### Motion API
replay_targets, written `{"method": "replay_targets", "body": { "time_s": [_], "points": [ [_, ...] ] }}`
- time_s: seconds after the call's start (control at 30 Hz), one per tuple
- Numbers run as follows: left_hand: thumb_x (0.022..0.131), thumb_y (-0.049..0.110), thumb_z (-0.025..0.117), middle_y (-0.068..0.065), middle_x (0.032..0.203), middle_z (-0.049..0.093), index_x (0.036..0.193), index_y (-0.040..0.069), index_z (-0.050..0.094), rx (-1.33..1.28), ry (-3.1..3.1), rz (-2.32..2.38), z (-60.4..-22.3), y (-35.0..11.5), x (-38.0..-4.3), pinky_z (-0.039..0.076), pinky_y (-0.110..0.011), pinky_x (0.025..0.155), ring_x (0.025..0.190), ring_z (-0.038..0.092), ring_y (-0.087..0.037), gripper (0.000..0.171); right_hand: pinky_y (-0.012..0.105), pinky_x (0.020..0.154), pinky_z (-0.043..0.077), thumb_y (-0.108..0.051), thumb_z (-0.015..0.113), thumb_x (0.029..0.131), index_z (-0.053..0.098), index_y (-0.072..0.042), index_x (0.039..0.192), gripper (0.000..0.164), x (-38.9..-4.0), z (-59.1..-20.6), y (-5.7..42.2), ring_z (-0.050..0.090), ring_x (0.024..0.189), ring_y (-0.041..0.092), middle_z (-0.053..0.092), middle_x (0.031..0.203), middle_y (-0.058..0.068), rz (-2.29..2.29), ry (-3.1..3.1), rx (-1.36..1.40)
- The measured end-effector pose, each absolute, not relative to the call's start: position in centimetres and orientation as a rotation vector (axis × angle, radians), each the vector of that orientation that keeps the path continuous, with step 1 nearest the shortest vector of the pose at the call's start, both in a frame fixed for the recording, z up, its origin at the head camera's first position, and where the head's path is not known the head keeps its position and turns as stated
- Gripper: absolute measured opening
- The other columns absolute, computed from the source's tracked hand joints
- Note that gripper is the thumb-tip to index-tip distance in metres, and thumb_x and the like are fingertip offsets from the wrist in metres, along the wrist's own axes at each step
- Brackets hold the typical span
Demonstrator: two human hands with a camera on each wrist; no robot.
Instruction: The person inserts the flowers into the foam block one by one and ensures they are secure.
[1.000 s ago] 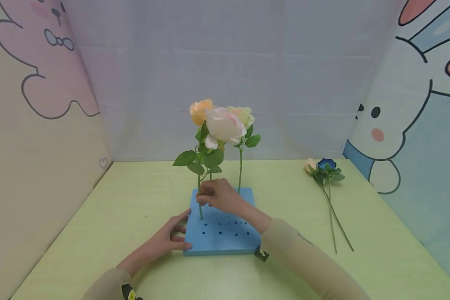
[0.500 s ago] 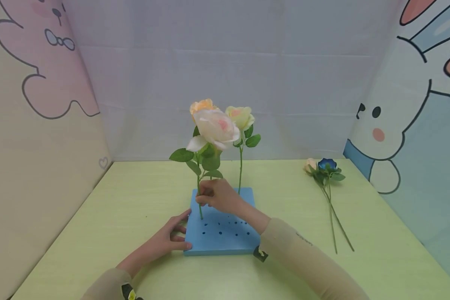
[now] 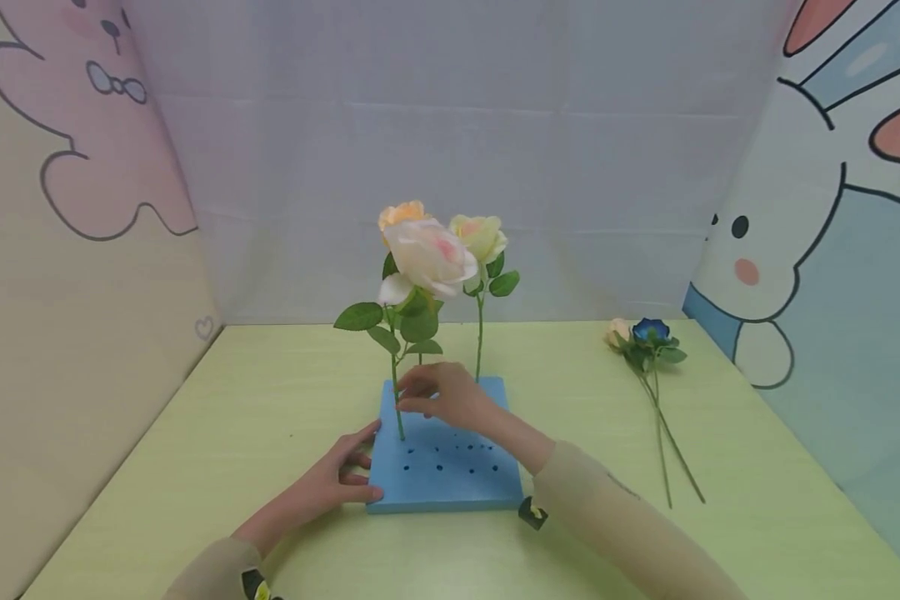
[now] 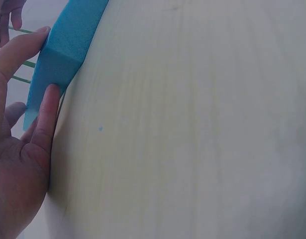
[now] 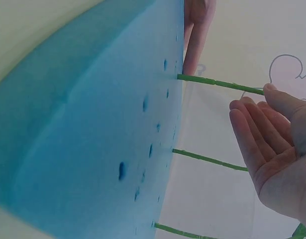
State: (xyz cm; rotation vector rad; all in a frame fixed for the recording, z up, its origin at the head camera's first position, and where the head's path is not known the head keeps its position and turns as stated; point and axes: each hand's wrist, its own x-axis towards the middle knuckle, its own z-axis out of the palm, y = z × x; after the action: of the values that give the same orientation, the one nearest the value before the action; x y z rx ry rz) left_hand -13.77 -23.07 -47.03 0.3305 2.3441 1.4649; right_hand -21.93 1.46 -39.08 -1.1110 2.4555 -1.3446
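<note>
A blue foam block (image 3: pixel 450 487) with rows of small holes lies on the table. Standing in it at the left is a pale pink rose (image 3: pixel 429 260), its green stem (image 5: pixel 220 83) rising from a hole. My right hand (image 3: pixel 450 396) is beside this stem with loosened fingers; in the right wrist view the thumb tip overlaps the stem and the palm shows. My left hand (image 3: pixel 330 477) rests against the block's left side, fingers spread along the edge and thumb at the near corner. An orange rose (image 3: pixel 401 213) and a yellowish rose (image 3: pixel 480 238) stand behind.
On the right of the table (image 3: pixel 757 467) lie a blue rose (image 3: pixel 651 330) and a peach rose (image 3: pixel 617 332), stems crossed and pointing toward the near side. Cloth walls with cartoon animals border the table at the back and sides.
The pale pink rose's head has turned and shifted left, and its stem leans slightly left. My right hand's fingers have loosened and moved a little right. My left hand stays at the block.
</note>
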Motion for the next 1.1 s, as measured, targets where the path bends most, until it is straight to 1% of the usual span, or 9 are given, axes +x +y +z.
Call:
{"method": "replay_targets", "body": {
  "time_s": [0.07, 0.13, 0.2, 0.27, 0.43, 0.6, 0.73, 0.87, 1.1],
  "points": [
    [0.084, 0.028, 0.079, -0.018, 0.157, 0.025, 0.160, 0.024, 0.015, 0.318, 2.350, 1.462, -47.3, -23.1, -13.9, 0.054, -0.025, 0.092, 0.123, 0.050, -0.029, 0.099, 0.022, 0.070, 0.058, -0.017, 0.071, 0.091, 0.069, -0.007, 0.115, 0.026, -21.9, -39.2, 2.1, 0.074, 0.092, 0.024, 0.076, 0.103, 0.008, -1.340, 2.493, -1.113],
    [0.083, 0.028, 0.080, -0.018, 0.158, 0.025, 0.160, 0.025, 0.016, 0.310, 2.354, 1.459, -47.4, -23.1, -14.0, 0.054, -0.024, 0.092, 0.123, 0.050, -0.029, 0.099, 0.026, 0.078, 0.059, -0.017, 0.071, 0.091, 0.068, -0.008, 0.117, 0.028, -22.0, -39.2, 3.0, 0.072, 0.098, 0.020, 0.076, 0.107, 0.006, -1.336, 2.530, -1.109],
    [0.083, 0.028, 0.080, -0.018, 0.157, 0.025, 0.160, 0.024, 0.016, 0.307, 2.354, 1.462, -47.5, -23.1, -14.0, 0.054, -0.024, 0.091, 0.122, 0.051, -0.029, 0.100, 0.031, 0.084, 0.059, -0.018, 0.071, 0.091, 0.068, -0.010, 0.119, 0.029, -21.9, -39.0, 3.9, 0.071, 0.101, 0.019, 0.075, 0.110, 0.005, -1.330, 2.565, -1.080],
    [0.083, 0.027, 0.080, -0.020, 0.157, 0.026, 0.160, 0.022, 0.015, 0.316, 2.350, 1.467, -47.4, -23.1, -14.1, 0.055, -0.024, 0.091, 0.121, 0.052, -0.028, 0.100, 0.033, 0.087, 0.058, -0.020, 0.071, 0.091, 0.068, -0.012, 0.119, 0.029, -22.0, -38.8, 4.9, 0.071, 0.103, 0.017, 0.074, 0.112, 0.003, -1.318, 2.607, -1.038],
    [0.084, 0.025, 0.079, -0.023, 0.157, 0.025, 0.160, 0.018, 0.014, 0.335, 2.338, 1.476, -47.2, -23.2, -14.0, 0.055, -0.024, 0.090, 0.118, 0.054, -0.027, 0.100, 0.030, 0.082, 0.059, -0.021, 0.072, 0.091, 0.068, -0.016, 0.119, 0.029, -22.3, -38.8, 7.7, 0.070, 0.104, 0.017, 0.074, 0.114, 0.003, -1.344, 2.680, -0.928],
    [0.084, 0.026, 0.079, -0.022, 0.157, 0.025, 0.160, 0.020, 0.014, 0.323, 2.349, 1.463, -46.9, -23.1, -14.0, 0.054, -0.025, 0.090, 0.119, 0.052, -0.027, 0.100, 0.030, 0.082, 0.060, -0.019, 0.072, 0.091, 0.067, -0.012, 0.122, 0.032, -22.3, -39.1, 10.6, 0.070, 0.106, 0.022, 0.073, 0.116, 0.006, -1.410, 2.716, -0.853],
    [0.084, 0.026, 0.079, -0.022, 0.157, 0.026, 0.160, 0.020, 0.015, 0.319, 2.348, 1.464, -46.9, -23.1, -14.0, 0.054, -0.024, 0.090, 0.119, 0.052, -0.027, 0.100, 0.029, 0.083, 0.060, -0.020, 0.071, 0.091, 0.066, -0.011, 0.124, 0.034, -22.2, -39.4, 12.8, 0.069, 0.108, 0.024, 0.072, 0.119, 0.008, -1.440, 2.753, -0.819],
    [0.084, 0.025, 0.079, -0.022, 0.157, 0.026, 0.160, 0.019, 0.014, 0.328, 2.342, 1.472, -46.9, -23.1, -14.0, 0.054, -0.027, 0.091, 0.119, 0.052, -0.028, 0.101, 0.029, 0.084, 0.059, -0.021, 0.070, 0.092, 0.064, -0.012, 0.126, 0.036, -22.1, -39.9, 15.2, 0.069, 0.110, 0.026, 0.070, 0.122, 0.010, -1.451, 2.805, -0.771],
    [0.083, 0.024, 0.080, -0.023, 0.157, 0.023, 0.160, 0.019, 0.014, 0.348, 2.324, 1.495, -47.1, -23.3, -14.0, 0.054, -0.025, 0.091, 0.119, 0.052, -0.028, 0.101, 0.019, 0.083, 0.055, -0.024, 0.071, 0.092, 0.061, -0.011, 0.130, 0.042, -21.8, -41.1, 19.5, 0.067, 0.112, 0.027, 0.069, 0.124, 0.011, -1.416, 2.929, -0.622]
  ]
}}
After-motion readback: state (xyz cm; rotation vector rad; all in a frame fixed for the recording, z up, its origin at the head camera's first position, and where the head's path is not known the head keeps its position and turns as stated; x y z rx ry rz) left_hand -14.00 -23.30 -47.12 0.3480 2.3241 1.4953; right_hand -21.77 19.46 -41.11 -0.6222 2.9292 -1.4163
